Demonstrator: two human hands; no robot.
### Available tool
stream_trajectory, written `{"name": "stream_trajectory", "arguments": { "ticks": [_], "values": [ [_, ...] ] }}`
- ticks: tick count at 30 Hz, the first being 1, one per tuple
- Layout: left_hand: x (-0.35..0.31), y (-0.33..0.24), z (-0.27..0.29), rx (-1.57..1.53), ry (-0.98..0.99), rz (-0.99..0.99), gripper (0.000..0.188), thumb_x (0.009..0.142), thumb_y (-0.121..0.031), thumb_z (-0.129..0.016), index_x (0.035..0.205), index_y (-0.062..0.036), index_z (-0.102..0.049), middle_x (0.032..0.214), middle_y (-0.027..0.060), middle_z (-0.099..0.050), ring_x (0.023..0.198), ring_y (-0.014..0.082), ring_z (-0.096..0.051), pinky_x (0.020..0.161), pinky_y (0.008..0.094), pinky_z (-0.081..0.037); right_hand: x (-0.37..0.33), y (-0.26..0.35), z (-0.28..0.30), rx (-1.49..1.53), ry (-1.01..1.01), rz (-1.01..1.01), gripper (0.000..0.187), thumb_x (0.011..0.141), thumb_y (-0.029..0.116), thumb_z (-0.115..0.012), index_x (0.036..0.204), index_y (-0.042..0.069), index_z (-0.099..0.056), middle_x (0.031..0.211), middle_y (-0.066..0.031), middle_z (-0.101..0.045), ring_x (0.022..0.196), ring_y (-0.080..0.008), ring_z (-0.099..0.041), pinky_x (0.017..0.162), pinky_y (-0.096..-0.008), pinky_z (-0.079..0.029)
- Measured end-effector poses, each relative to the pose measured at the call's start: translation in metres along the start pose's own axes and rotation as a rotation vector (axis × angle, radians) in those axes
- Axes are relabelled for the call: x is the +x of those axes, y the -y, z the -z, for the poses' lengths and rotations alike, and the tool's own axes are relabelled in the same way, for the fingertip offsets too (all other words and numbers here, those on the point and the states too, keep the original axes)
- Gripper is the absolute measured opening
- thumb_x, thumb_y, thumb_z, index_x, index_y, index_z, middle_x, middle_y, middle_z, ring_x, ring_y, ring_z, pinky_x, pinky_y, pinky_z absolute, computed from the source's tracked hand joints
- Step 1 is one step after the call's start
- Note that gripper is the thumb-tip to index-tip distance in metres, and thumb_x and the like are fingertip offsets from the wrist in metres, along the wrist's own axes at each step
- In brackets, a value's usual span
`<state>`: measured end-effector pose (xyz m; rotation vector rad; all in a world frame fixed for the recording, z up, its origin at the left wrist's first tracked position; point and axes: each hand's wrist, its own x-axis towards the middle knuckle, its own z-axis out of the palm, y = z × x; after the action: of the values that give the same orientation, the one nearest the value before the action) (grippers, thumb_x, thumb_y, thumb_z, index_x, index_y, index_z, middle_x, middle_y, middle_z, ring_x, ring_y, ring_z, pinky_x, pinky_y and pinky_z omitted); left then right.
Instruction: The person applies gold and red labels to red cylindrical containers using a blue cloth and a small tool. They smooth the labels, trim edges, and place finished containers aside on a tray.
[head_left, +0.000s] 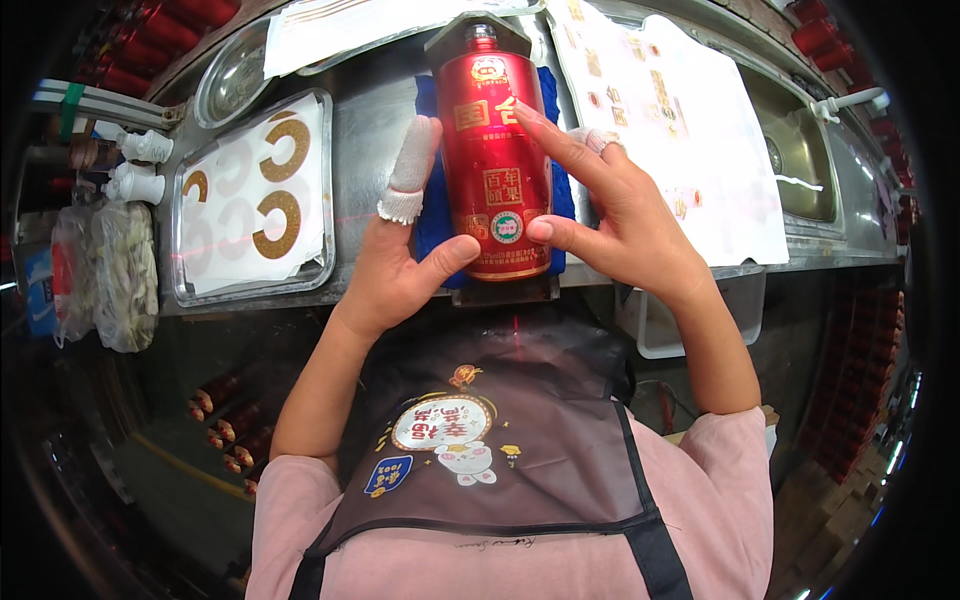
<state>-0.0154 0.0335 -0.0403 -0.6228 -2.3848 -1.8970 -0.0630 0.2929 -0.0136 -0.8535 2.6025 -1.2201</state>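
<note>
A shiny red bottle (490,160) with gold lettering, small square and round labels and a dark cap lies on its back, its cap end away from me. It rests over a blue cloth (562,178) on the metal worktop. My left hand (392,235) is alongside its left edge, white finger covers on the outstretched fingers and the thumb touching the lower left. From the right, my right hand (620,200) reaches over it with fingers spread; the index finger lies on the upper side and the thumb touches near the lower right label. A finger cover shows behind the index finger.
To the left a metal tray (330,235) holds a sheet with gold C-shaped stickers (277,225). A round metal dish (232,75) stands behind it. White sheets with gold stickers (660,140) lie at right, before a sink (800,150). A white bin (690,318) is below the worktop edge.
</note>
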Motion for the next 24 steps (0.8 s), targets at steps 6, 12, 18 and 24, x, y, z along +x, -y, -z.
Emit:
{"name": "stream_trajectory", "arguments": {
  "ticks": [6,12,18,24],
  "values": [
    [0.001,0.004,-0.003,0.111,-0.013,-0.045,0.094,0.092,-0.025,-0.075,0.163,-0.0031,-0.018,0.167,0.0177,-0.026,0.154,0.0286,-0.026,0.124,0.0393,-0.022,0.004,0.010,-0.003,0.016,0.005,-0.049,0.081,0.083,0.043,-0.081,0.154,0.025,-0.048,0.116,-0.0149,-0.062,0.097,-0.0257,-0.053,0.088,-0.0355,-0.046],
    [0.000,0.005,-0.002,0.116,-0.019,-0.024,0.095,0.090,-0.028,-0.077,0.162,-0.0025,-0.020,0.166,0.0187,-0.029,0.152,0.0302,-0.030,0.122,0.0398,-0.024,0.004,0.013,-0.001,0.018,0.036,-0.075,0.082,0.083,0.042,-0.081,0.155,0.024,-0.046,0.113,-0.0145,-0.062,0.093,-0.0268,-0.053,0.087,-0.0370,-0.046],
    [0.001,-0.003,0.000,0.206,-0.034,-0.059,0.094,0.090,-0.032,-0.076,0.162,-0.0034,-0.023,0.165,0.0208,-0.030,0.152,0.0351,-0.030,0.123,0.0446,-0.020,0.007,0.016,0.004,0.004,0.038,-0.047,0.083,0.083,0.040,-0.081,0.155,0.022,-0.046,0.121,-0.0172,-0.064,0.101,-0.0306,-0.057,0.094,-0.0393,-0.047],
    [0.004,-0.011,-0.001,0.386,0.060,-0.056,0.083,0.093,-0.038,-0.072,0.162,-0.0205,-0.029,0.166,0.0129,-0.031,0.155,0.0387,-0.021,0.121,0.0618,-0.007,0.010,0.017,0.005,0.024,0.073,-0.071,0.084,0.083,0.039,-0.081,0.157,0.023,-0.043,0.124,-0.0196,-0.060,0.106,-0.0350,-0.059,0.096,-0.0422,-0.048]
  ]
}}
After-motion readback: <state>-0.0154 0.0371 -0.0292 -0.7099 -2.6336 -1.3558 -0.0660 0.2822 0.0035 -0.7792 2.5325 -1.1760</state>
